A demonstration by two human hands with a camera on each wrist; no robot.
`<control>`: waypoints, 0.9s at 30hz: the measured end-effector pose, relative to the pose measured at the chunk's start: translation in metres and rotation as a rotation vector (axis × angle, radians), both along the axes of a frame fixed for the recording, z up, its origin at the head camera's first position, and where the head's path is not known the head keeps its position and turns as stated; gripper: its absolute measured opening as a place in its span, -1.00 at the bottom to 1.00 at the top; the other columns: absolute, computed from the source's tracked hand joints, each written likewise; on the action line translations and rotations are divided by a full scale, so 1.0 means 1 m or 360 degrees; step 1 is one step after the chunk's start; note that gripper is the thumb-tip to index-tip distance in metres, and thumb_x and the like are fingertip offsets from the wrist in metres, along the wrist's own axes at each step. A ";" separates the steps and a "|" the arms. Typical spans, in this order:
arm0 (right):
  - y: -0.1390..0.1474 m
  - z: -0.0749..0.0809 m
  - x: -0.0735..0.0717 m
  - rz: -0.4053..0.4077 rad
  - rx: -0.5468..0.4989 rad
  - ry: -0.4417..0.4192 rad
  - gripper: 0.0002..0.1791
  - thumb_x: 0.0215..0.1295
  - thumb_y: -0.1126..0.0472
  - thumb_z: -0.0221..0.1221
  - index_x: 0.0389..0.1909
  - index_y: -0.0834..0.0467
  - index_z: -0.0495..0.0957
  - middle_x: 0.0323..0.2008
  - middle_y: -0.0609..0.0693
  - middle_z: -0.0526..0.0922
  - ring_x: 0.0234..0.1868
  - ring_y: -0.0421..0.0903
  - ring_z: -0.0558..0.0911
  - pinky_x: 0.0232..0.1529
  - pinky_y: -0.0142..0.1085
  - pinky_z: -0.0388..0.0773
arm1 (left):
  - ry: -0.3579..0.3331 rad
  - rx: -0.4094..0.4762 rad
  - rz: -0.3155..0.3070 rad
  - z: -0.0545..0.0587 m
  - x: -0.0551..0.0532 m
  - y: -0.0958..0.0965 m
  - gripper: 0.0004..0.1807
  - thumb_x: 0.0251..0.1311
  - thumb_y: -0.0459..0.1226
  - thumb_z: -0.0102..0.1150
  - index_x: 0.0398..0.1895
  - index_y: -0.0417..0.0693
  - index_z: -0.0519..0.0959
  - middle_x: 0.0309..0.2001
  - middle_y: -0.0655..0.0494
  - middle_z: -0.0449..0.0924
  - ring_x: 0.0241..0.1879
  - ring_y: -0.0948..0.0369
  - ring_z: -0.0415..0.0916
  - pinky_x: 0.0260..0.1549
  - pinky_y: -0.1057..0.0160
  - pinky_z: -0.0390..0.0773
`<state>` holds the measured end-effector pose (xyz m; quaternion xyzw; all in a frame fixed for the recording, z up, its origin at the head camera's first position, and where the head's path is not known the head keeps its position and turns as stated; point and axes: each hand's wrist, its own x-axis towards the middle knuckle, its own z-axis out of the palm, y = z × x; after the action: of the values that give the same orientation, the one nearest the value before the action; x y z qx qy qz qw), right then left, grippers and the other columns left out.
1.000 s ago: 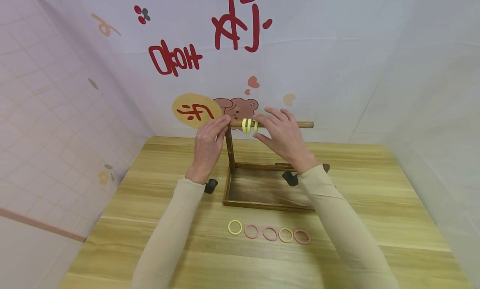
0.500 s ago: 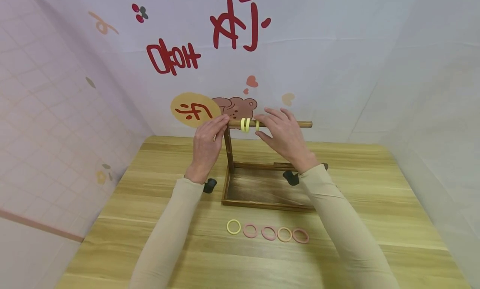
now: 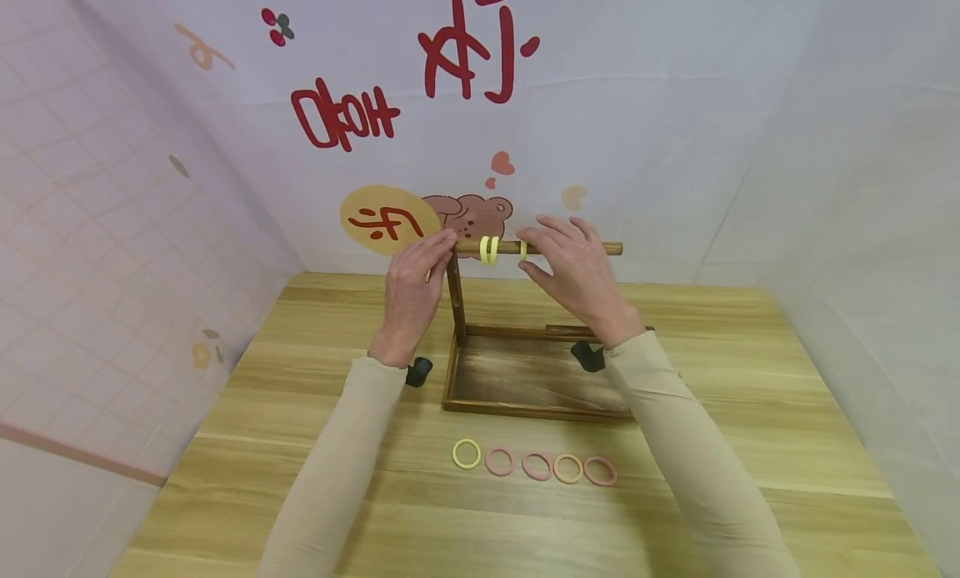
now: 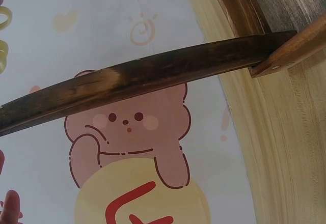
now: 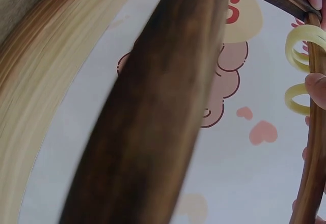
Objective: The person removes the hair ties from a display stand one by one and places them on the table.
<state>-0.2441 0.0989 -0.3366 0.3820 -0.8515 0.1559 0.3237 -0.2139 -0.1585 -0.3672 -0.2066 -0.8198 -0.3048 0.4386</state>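
Observation:
A dark wooden stand [image 3: 458, 303] has a horizontal rod [image 3: 611, 248] at its top, pointing right. At the rod's left end, where it meets the upright, my left hand [image 3: 415, 286] grips the stand's corner. Three yellow rings encircle the rod. Two of these, a pair of rings [image 3: 489, 251], hang close together near the left hand. My right hand [image 3: 576, 278] pinches the third yellow ring [image 3: 523, 251], with a gap between it and the pair. In the right wrist view, the thumb [image 5: 317, 89] touches that ring [image 5: 293, 102].
In front of the stand's tray-like base [image 3: 525, 409], several loose rings lie in a row on the table: a yellow ring [image 3: 467, 467], pink ones and an orange ring [image 3: 568, 481]. A patterned cloth wall [image 3: 660, 144] rises close behind the stand.
My right hand has drawn the third yellow ring slightly right along the rod, widening its gap from the other two. The left hand has stayed at the corner.

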 end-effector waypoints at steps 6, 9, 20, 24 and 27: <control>0.003 0.001 0.001 0.0009 -0.0009 0.0014 -0.49 0.25 0.17 0.48 0.20 0.15 0.63 0.14 0.07 0.73 0.37 0.09 0.52 0.45 0.16 0.26 | 0.0006 0.0001 -0.0004 0.000 0.000 0.000 -0.74 0.38 -0.39 0.28 0.08 -0.24 0.73 0.11 -0.06 0.72 0.10 -0.01 0.68 0.19 0.01 0.58; 0.004 0.002 0.002 0.0009 -0.0009 0.0018 -0.49 0.25 0.17 0.48 0.21 0.15 0.62 0.14 0.07 0.72 0.37 0.10 0.52 0.45 0.16 0.27 | 0.0011 0.0002 -0.0008 0.000 0.000 0.000 -0.75 0.38 -0.39 0.28 0.07 -0.25 0.73 0.11 -0.06 0.72 0.10 -0.02 0.69 0.17 -0.01 0.59; 0.008 0.003 0.003 -0.0024 -0.0013 -0.0050 -0.47 0.27 0.15 0.47 0.24 0.14 0.62 0.16 0.07 0.72 0.38 0.10 0.51 0.45 0.18 0.25 | 0.0016 0.0012 -0.0006 0.001 0.001 -0.001 -0.75 0.37 -0.40 0.29 0.07 -0.24 0.73 0.10 -0.06 0.73 0.08 -0.01 0.69 0.17 -0.01 0.60; 0.010 0.003 0.005 -0.0039 -0.0023 -0.0068 -0.47 0.26 0.16 0.47 0.23 0.14 0.62 0.15 0.07 0.72 0.38 0.09 0.52 0.45 0.18 0.26 | 0.0020 0.0003 -0.0011 0.001 0.001 -0.001 -0.75 0.37 -0.40 0.29 0.06 -0.26 0.73 0.10 -0.06 0.73 0.08 -0.02 0.69 0.16 -0.02 0.60; 0.012 0.004 0.005 -0.0044 -0.0025 -0.0063 -0.48 0.26 0.16 0.47 0.23 0.14 0.62 0.14 0.07 0.72 0.37 0.10 0.52 0.45 0.19 0.26 | 0.0019 -0.0001 -0.0012 0.001 0.002 0.000 -0.75 0.37 -0.40 0.29 0.06 -0.26 0.73 0.10 -0.07 0.73 0.08 -0.03 0.69 0.15 -0.04 0.61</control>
<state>-0.2393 0.1110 -0.3330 0.3645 -0.8617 0.1657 0.3118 -0.2123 -0.1589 -0.3665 -0.2116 -0.8165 -0.3049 0.4422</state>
